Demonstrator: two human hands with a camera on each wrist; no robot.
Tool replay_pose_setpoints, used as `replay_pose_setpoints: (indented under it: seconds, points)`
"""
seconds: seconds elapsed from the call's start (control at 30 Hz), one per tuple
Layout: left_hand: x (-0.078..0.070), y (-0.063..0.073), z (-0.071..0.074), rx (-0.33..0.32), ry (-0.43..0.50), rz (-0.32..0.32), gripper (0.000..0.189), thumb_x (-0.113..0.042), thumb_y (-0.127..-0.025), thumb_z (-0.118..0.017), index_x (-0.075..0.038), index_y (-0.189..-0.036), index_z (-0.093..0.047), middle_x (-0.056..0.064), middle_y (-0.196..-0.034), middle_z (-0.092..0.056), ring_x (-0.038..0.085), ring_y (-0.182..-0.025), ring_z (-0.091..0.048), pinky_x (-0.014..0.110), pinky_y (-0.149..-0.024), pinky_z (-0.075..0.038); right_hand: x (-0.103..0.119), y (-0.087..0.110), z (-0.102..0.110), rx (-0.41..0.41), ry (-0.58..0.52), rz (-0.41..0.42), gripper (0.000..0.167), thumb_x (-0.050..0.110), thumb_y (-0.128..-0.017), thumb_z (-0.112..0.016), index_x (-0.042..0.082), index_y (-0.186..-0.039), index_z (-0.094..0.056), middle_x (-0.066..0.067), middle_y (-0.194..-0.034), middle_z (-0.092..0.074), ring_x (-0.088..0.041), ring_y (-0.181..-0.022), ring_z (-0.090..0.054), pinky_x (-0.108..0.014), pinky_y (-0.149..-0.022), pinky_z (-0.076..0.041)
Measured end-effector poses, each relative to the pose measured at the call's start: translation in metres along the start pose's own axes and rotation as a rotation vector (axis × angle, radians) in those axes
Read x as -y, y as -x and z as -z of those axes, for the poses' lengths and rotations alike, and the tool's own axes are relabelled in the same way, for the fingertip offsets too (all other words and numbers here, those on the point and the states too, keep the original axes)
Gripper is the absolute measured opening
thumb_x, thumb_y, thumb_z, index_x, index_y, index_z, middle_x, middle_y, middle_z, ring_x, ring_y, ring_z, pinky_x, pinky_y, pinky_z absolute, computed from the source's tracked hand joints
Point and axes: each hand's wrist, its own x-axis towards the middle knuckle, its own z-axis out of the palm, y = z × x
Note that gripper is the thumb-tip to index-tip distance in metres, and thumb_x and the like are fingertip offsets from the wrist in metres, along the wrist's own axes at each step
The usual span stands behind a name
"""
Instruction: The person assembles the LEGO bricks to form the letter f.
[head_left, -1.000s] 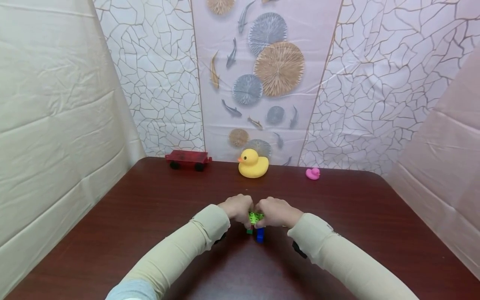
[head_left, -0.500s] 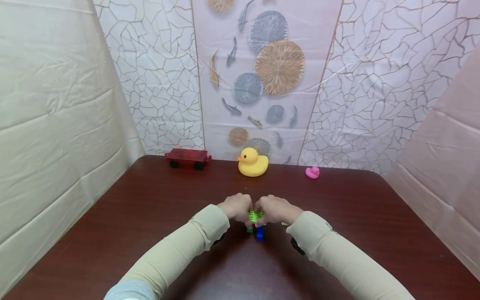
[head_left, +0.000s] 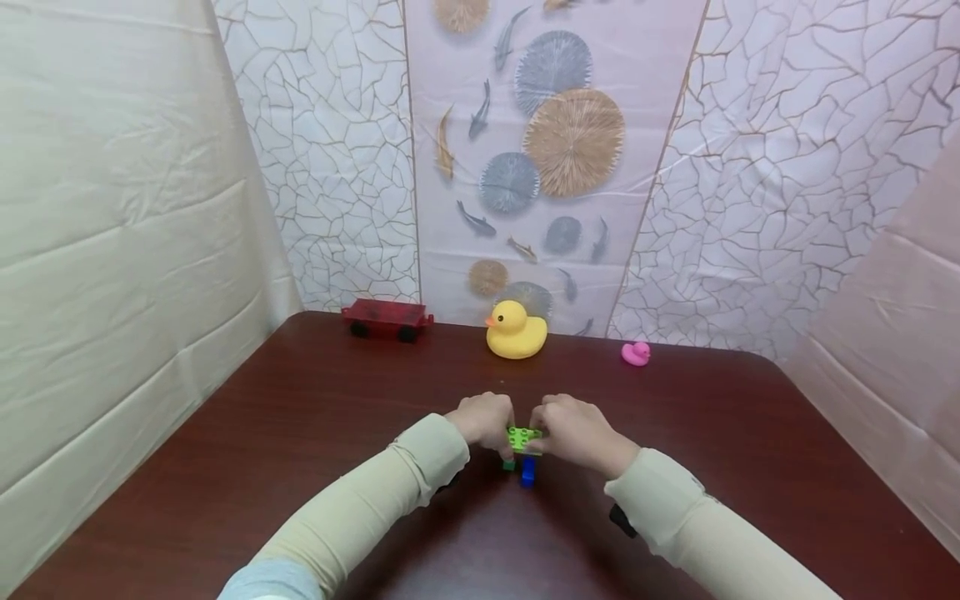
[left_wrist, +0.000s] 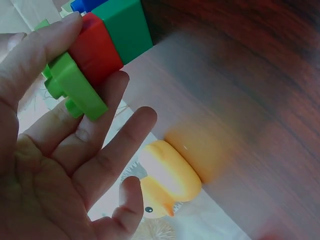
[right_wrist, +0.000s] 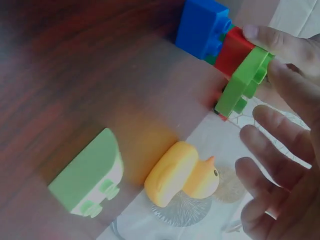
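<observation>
Toy building bricks stand as a joined stack on the table: a dark green brick (left_wrist: pixel 127 30) below, a red brick (left_wrist: pixel 96 50) on it and a lime green brick (head_left: pixel 521 439) with studs on top. A blue brick (right_wrist: pixel 200 30) sits close beside the green one. My left hand (head_left: pixel 486 421) grips the stack from the left, thumb along the red brick and fingers behind. From the right, my right hand (head_left: pixel 577 433) pinches the end of the lime brick with thumb and index finger; its other fingers are spread loosely.
A pale green curved brick (right_wrist: pixel 90 172) lies on the table right of the stack, hidden in the head view. Along the back edge stand a red wagon (head_left: pixel 386 320), a yellow duck (head_left: pixel 517 333) and a small pink duck (head_left: pixel 636 354). Cloth hangs behind.
My right hand has shifted slightly right, away from my left, so more of the lime brick's studded top shows. The head view has turned a little. My left hand keeps its grip.
</observation>
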Motion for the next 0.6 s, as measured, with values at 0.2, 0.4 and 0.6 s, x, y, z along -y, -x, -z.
replay_pose_setpoints:
  seconds: [0.2, 0.4, 0.6]
  points:
    - [0.001, -0.006, 0.0, -0.008, -0.022, 0.011, 0.023, -0.026, -0.062, -0.079, -0.015, -0.054, -0.06, -0.006, -0.049, -0.041, 0.011, -0.05, -0.037, 0.027, -0.052, -0.03, -0.001, 0.014, -0.003, 0.019, -0.01, 0.033, 0.014, 0.029, -0.069, -0.073, 0.016, -0.07, -0.066, 0.01, -0.062, -0.055, -0.004, -0.054, -0.046, -0.021, -0.049, -0.041]
    - [0.003, -0.014, 0.004, 0.004, -0.016, 0.031, 0.02, -0.025, -0.063, -0.078, -0.016, -0.057, -0.062, -0.006, -0.052, -0.044, 0.011, -0.053, -0.039, 0.029, -0.054, -0.032, 0.0, 0.017, -0.012, 0.047, 0.002, 0.047, 0.021, 0.036, -0.068, -0.072, 0.016, -0.072, -0.067, 0.011, -0.062, -0.057, -0.003, -0.055, -0.049, -0.024, -0.047, -0.041]
    - [0.004, -0.021, 0.004, 0.009, -0.006, 0.054, 0.018, -0.025, -0.063, -0.078, -0.017, -0.061, -0.063, -0.006, -0.059, -0.051, 0.011, -0.056, -0.041, 0.03, -0.056, -0.034, 0.002, 0.016, -0.02, 0.09, -0.018, 0.059, 0.026, 0.038, -0.067, -0.072, 0.013, -0.072, -0.065, 0.013, -0.052, -0.045, -0.005, -0.048, -0.042, -0.024, -0.042, -0.036]
